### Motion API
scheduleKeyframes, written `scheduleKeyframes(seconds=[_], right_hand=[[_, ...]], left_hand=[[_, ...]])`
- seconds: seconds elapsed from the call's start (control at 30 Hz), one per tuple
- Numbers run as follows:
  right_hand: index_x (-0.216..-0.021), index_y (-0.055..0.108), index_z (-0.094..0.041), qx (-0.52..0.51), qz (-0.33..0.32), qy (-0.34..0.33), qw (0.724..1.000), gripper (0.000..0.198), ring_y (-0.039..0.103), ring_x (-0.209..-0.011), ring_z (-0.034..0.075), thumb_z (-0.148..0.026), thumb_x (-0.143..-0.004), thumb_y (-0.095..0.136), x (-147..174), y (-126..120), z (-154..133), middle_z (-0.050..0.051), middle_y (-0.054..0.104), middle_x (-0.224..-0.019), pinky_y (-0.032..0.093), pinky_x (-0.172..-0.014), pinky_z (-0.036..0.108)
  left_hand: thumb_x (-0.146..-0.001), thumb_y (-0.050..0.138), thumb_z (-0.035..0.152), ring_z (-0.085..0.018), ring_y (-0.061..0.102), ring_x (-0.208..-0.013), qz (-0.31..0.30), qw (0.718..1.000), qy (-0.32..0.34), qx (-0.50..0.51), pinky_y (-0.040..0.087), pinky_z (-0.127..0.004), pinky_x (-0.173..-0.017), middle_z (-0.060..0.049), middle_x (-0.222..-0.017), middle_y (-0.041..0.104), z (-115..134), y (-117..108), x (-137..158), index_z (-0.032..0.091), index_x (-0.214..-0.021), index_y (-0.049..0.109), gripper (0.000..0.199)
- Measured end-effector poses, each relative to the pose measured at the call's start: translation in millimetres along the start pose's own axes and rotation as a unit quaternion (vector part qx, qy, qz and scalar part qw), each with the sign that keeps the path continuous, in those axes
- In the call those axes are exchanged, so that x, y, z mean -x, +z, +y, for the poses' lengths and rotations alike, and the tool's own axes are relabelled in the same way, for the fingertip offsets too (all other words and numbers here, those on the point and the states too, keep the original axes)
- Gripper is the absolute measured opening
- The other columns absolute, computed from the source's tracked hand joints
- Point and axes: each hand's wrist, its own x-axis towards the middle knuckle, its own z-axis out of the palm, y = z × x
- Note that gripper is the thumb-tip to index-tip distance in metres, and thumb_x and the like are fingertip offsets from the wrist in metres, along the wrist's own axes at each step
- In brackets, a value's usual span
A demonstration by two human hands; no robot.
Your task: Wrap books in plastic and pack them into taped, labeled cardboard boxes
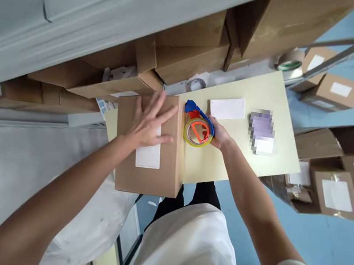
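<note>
My left hand (pixel 149 123) lies with fingers spread on top of a closed cardboard box (pixel 159 179), partly over its white label (pixel 148 157). Wrapped round the blue handle of a tape dispenser (pixel 198 129) is my right hand (pixel 219 135). The dispenser holds a roll of clear yellowish tape with an orange hub, and its blue and red head is at the box's right side. I cannot tell whether the head touches the box. Both the box and the dispenser are over a pale yellow table (pixel 205 166).
On the table are a white paper slip (pixel 227 108) and a blurred purple item (pixel 261 127). Open cardboard boxes (pixel 189 54) line a shelf behind, near a tape roll (pixel 198 84). Labelled boxes (pixel 337 193) stand at right. A white plastic bag (pixel 91 226) is at lower left.
</note>
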Motion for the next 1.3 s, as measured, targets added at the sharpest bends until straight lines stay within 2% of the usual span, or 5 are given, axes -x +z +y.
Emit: scheduleKeyframes(seconds=[0.3, 0.57, 0.97, 1.17, 1.3], right_hand=[[-0.133, 0.046, -0.032, 0.225, -0.04, -0.035, 0.973, 0.07, 0.059, -0.109, 0.025, -0.041, -0.069, 0.072, 30.8, 10.5, -4.2, 0.003, 0.062, -0.123, 0.054, -0.082, 0.039], [-0.144, 0.037, -0.025, 0.358, -0.047, -0.081, 0.929, 0.089, 0.06, -0.105, 0.026, -0.013, -0.059, 0.061, 57.9, -9.8, 1.1, 0.005, 0.064, -0.118, 0.051, -0.09, 0.041], [-0.138, 0.047, -0.031, 0.281, 0.007, -0.101, 0.954, 0.083, 0.047, -0.129, 0.03, -0.027, -0.06, 0.074, 245.4, -55.8, 181.2, 0.006, 0.046, -0.146, 0.045, -0.102, 0.042], [-0.148, 0.027, -0.028, 0.249, 0.018, -0.121, 0.961, 0.091, 0.045, -0.131, 0.028, -0.028, -0.067, 0.068, 235.3, -20.7, 218.8, 0.007, 0.04, -0.149, 0.042, -0.105, 0.043], [-0.149, 0.021, -0.03, 0.228, 0.091, -0.135, 0.96, 0.091, 0.057, -0.113, 0.024, -0.023, -0.067, 0.061, 200.4, -18.2, 181.2, 0.006, 0.057, -0.13, 0.048, -0.098, 0.044]], left_hand=[[-0.067, 0.065, 0.07, -0.043, 0.001, -0.145, -0.034, 0.999, -0.027, -0.002, -0.004, -0.07, -0.107, -0.007, -0.162, 0.002, 17.8, 0.9, 9.6, 0.038, -0.15, 0.023, 0.098], [-0.069, 0.065, 0.067, -0.043, -0.005, -0.145, -0.056, 0.998, -0.037, -0.02, -0.003, -0.069, -0.108, -0.006, -0.162, -0.002, 20.2, 0.3, 8.8, 0.037, -0.152, 0.014, 0.102], [-0.067, 0.059, 0.071, -0.039, -0.014, -0.145, -0.044, 0.999, -0.022, -0.002, -0.001, -0.066, -0.111, 0.004, -0.162, -0.001, 13.3, 6.7, 6.2, 0.041, -0.151, 0.003, 0.105], [-0.063, 0.059, 0.072, -0.039, -0.013, -0.145, -0.039, 0.998, -0.05, 0.021, 0.001, -0.066, -0.111, 0.002, -0.161, 0.009, 3.6, 5.5, -5.3, 0.04, -0.151, -0.004, 0.113], [-0.064, 0.054, 0.075, -0.043, 0.0, -0.145, 0.0, 0.992, -0.122, 0.037, 0.008, -0.068, -0.109, -0.006, -0.157, 0.023, -31.5, -1.4, 8.5, 0.036, -0.152, -0.002, 0.111]])
